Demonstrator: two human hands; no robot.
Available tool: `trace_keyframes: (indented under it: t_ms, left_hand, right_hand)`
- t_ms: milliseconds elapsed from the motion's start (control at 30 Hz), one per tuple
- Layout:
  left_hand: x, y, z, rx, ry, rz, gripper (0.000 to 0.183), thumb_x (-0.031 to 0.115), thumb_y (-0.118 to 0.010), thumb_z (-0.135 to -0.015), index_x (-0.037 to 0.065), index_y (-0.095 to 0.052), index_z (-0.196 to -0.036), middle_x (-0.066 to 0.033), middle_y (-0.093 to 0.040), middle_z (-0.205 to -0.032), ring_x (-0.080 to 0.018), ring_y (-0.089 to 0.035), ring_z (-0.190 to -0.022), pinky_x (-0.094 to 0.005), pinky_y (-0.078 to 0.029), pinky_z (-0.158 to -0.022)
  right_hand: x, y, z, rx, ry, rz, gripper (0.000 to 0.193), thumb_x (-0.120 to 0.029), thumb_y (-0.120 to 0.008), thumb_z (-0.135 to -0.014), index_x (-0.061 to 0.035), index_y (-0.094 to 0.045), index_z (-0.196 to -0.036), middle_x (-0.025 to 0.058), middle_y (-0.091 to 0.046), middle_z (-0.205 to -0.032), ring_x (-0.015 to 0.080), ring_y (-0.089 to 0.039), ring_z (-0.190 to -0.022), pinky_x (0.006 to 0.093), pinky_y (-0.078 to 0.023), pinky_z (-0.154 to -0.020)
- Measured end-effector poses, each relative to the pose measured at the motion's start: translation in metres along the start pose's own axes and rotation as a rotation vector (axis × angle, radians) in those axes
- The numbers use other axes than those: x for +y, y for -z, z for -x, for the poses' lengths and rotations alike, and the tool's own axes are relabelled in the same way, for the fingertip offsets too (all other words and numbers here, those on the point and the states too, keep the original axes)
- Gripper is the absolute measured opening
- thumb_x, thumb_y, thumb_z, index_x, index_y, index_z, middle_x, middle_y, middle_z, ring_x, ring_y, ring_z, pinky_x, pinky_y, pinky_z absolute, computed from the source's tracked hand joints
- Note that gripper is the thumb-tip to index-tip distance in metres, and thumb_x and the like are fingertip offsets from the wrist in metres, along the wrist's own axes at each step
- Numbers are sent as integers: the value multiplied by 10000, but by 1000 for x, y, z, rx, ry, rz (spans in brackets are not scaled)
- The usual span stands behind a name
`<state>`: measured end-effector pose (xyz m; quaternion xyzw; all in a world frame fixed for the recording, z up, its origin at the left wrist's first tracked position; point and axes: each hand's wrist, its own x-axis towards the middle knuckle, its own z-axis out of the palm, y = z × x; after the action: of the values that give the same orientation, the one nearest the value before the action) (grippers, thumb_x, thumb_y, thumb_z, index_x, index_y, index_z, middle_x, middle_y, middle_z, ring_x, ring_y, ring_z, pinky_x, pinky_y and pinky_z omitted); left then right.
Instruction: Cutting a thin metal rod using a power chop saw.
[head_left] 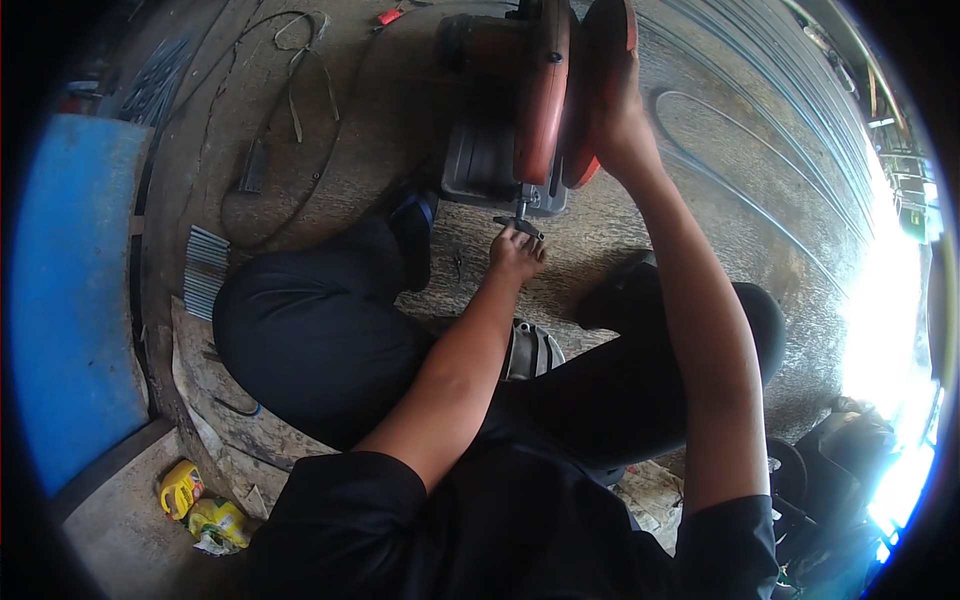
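A red chop saw with a dark grey base stands on the floor in front of me. At the near end of its base, my left hand is closed round the dark crank handle of the saw's clamp screw. My right hand reaches up along the right side of the saw, against the red round blade guard. Its fingers are mostly hidden by the guard, so their grip cannot be made out.
Long thin metal rods lie at the right. A cable loops over the floor at the left, near a stack of short cut rods. A blue panel stands far left, with yellow packets below it.
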<state>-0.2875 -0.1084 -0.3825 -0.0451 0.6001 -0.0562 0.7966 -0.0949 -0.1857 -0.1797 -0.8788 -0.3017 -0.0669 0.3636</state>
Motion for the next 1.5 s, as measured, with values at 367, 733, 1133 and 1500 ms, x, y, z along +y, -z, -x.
trace_keyframes:
  t_ms: [367, 733, 1133, 1500]
  left_hand:
    - [3, 8, -12, -94, 85, -111, 216, 222, -463, -907, 79, -571, -1026, -83, -573, -966, -212, -566, -801, -338, -455, -712]
    - [9, -7, -6, -34, 55, -143, 162, 220, -502, -904, 67, -556, -899, -24, -498, -793, -144, -471, -653, -282, -442, -656]
    - [10, -8, -4, -189, 108, 54, 338, 351, -494, -940, 38, -579, -1038, -103, -578, -857, -231, -566, -728, -357, -447, -625]
    - [9, -9, -2, -54, 73, -112, 396, 384, -512, -930, 167, -496, -1261, -98, -549, -1094, -227, -504, -924, -432, -416, -821]
  right_hand:
    - [0, -1, -2, 5, -22, 55, 783, -273, -460, -927, -51, 41, -1485, 372, -381, -1320, 529, -562, -1013, 534, -521, -817]
    - [-6, 4, 1, 9, -10, 57, 777, -261, -453, -933, -54, 55, -1483, 372, -362, -1338, 532, -555, -1022, 528, -524, -823]
    - [-14, 6, 4, 10, -34, 76, 778, -246, -449, -932, -58, 69, -1480, 369, -351, -1347, 530, -562, -1007, 522, -540, -795]
    - [-12, 5, 3, 0, -67, 58, 777, -245, -450, -929, -72, 65, -1484, 366, -349, -1352, 534, -560, -1008, 529, -529, -807]
